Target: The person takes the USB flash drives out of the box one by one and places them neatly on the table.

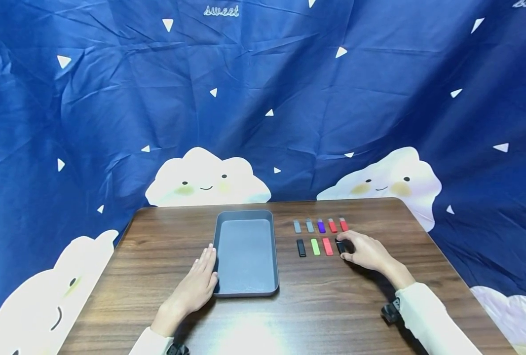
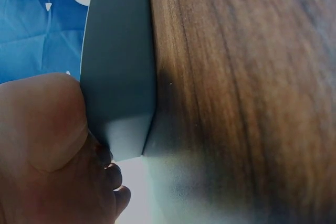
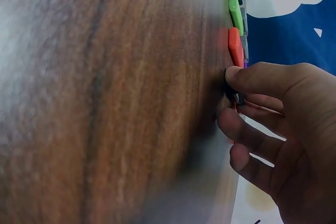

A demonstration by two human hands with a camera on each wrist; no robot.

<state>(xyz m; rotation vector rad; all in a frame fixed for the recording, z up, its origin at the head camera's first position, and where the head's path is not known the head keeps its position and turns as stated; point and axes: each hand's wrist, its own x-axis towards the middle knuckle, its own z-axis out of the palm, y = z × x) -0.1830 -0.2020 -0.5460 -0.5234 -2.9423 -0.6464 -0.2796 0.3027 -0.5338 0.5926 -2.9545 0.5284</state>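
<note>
With its fingers straight, my left hand point(image 1: 195, 281) lies along the left wall of a grey rectangular tray point(image 1: 246, 291). In the left wrist view the thumb side of that hand is right at the tray wall point(image 2: 121, 61). Over on the right, my right hand point(image 1: 367, 250) pinches a black USB stick point(image 1: 340, 246) at the right end of the front row. The right wrist view has the thumb on the near side of this black stick point(image 3: 229, 85), with fingers behind it. Beside it lie a coral-red stick point(image 1: 327, 246), a lime-green stick point(image 1: 315, 247) and another black stick point(image 1: 301, 248).
Behind the front row is a second row of small sticks: two grey ones point(image 1: 297, 227), a purple one point(image 1: 321, 226) and two red ones point(image 1: 332, 226). All lie on a brown wooden table point(image 1: 169, 246). A blue cloth point(image 1: 245, 123) with white clouds hangs behind the table.
</note>
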